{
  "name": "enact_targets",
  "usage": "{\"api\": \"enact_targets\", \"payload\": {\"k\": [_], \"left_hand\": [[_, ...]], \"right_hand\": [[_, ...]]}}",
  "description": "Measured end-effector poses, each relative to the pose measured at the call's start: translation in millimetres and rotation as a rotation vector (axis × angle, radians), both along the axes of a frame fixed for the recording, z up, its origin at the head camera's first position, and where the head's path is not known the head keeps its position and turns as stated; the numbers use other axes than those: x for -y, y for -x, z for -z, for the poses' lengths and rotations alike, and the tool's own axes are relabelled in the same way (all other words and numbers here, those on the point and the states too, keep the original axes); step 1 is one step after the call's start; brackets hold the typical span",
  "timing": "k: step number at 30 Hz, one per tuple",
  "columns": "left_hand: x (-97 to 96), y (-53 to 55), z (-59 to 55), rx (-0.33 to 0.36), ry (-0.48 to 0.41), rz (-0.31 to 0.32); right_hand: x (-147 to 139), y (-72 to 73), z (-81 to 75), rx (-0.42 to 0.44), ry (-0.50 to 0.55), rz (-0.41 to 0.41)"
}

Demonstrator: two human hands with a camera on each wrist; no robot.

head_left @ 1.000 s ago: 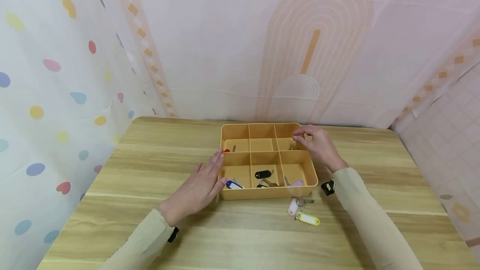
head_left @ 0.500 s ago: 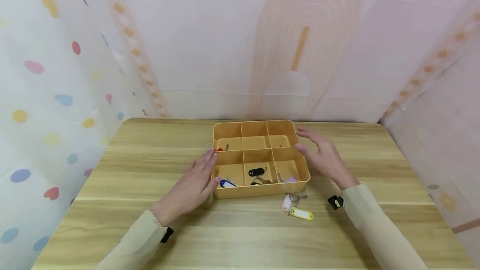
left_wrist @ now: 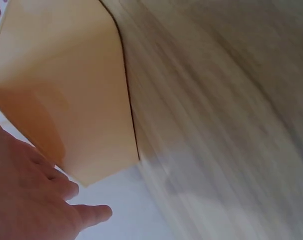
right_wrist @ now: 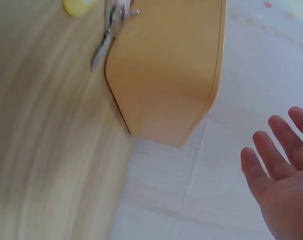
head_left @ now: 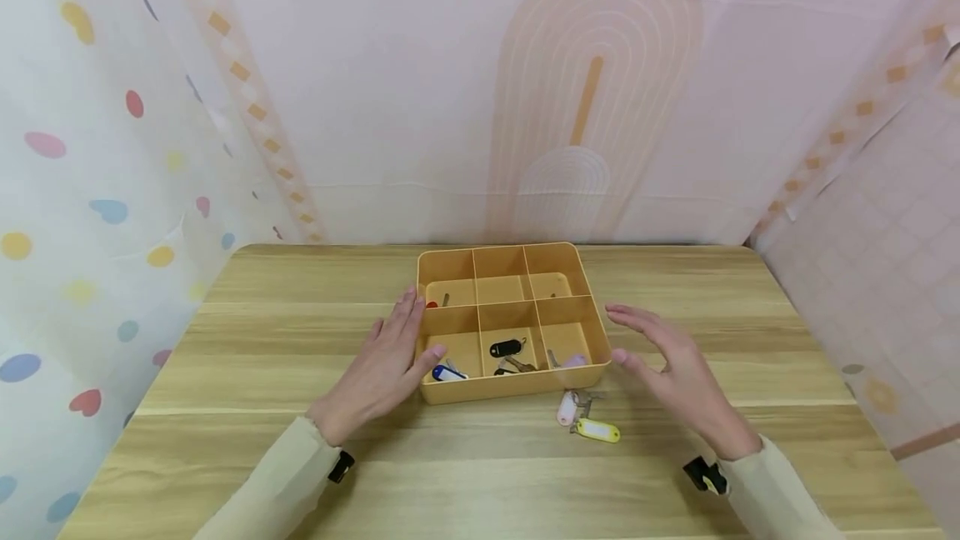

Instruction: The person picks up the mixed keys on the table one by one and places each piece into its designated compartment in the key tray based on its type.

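Note:
A tan six-compartment box [head_left: 513,386] stands on the wooden table. My left hand [head_left: 378,365] rests against its left side, fingers straight, at the rim. To the right of the box hovers my right hand [head_left: 678,377], fingers spread and holding nothing. Inside the front compartments lie a blue key tag [head_left: 448,373], a black key tag [head_left: 506,347] above another partly hidden one with keys [head_left: 521,366], and a purple key tag [head_left: 575,361]. A red tag [head_left: 432,304] shows at the back left. On the table before the box are a pink key tag [head_left: 567,409] and a yellow key tag [head_left: 597,430] with keys.
The wooden table [head_left: 480,473] reaches back to a patterned cloth backdrop [head_left: 397,107]. Another dotted cloth [head_left: 112,290] hangs at the left, and a gridded one [head_left: 862,298] at the right. Only a tiny dark bit is visible in the back right compartment.
My right hand has come out of the back right compartment, spread its fingers, and moved toward me on the box's right. My left hand stays at the box's left side.

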State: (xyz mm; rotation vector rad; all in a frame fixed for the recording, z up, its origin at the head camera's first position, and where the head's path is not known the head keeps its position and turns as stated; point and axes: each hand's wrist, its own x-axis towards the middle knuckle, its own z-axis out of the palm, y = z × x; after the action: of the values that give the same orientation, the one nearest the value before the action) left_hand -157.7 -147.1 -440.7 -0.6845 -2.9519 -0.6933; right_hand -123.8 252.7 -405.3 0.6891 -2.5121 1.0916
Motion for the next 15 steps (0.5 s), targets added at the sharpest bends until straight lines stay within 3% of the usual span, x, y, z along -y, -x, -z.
{"api": "enact_targets", "payload": {"k": [5, 9, 12, 15], "left_hand": [[-1.9, -0.6, 3.3, 0.005, 0.03, -0.006], [-2.3, -1.0, 4.5, -0.014, 0.053, -0.011], [-2.9, -0.3, 3.5, -0.029, 0.069, -0.019], [-4.0, 1.5, 2.3, -0.037, 0.085, -0.023]], "right_hand": [[1.0, -16.8, 4.4, -0.091, -0.002, -0.049], [5.8, -23.1, 10.0, -0.169, -0.022, -0.141], [9.6, -26.0, 15.9, -0.141, -0.042, -0.234], [12.1, -29.7, 22.3, -0.06, -0.063, -0.286]]}}
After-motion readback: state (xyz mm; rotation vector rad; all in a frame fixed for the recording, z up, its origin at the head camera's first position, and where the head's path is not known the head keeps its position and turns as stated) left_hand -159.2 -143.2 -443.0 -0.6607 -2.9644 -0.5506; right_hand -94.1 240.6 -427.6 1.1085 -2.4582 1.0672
